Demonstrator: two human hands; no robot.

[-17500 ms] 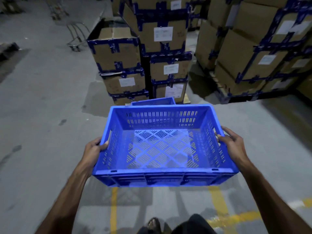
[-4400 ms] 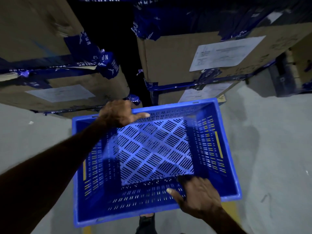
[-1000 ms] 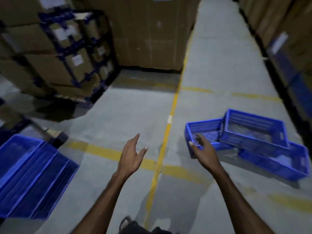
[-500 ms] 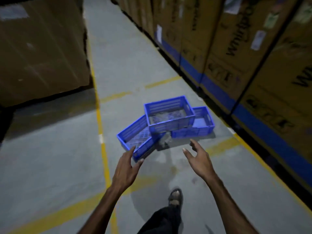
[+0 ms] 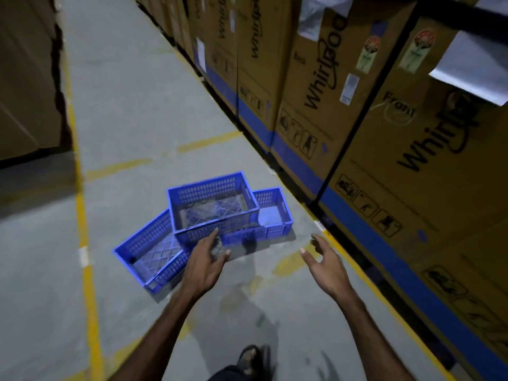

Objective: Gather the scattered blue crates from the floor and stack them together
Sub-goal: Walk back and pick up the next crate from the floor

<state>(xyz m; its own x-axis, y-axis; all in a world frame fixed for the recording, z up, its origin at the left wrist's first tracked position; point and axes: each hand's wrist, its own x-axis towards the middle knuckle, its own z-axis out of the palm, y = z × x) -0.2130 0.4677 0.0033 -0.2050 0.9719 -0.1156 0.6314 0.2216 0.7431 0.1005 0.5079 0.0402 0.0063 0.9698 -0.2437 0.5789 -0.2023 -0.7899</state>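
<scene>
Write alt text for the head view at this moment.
Both hands, left hand and right hand, reach open toward three blue crates on a warehouse floor: a top crate rests across a left crate and a right crate. Whirlpool cartons line the right.

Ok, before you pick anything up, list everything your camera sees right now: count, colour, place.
top crate: one, blue, propped on the two other crates, mid-aisle
left crate: one, blue, on the floor, partly under the top crate
right crate: one, blue, on the floor near the cartons, partly under the top crate
printed cartons: a row, brown with a blue band low down, along the right side
plain cartons: a block, brown, at left
floor lines: several, yellow, on the grey concrete floor
sandalled foot: one, dark, bottom centre
left hand: one, open, reaching in front of the top crate
right hand: one, open, over the floor right of the crates
</scene>
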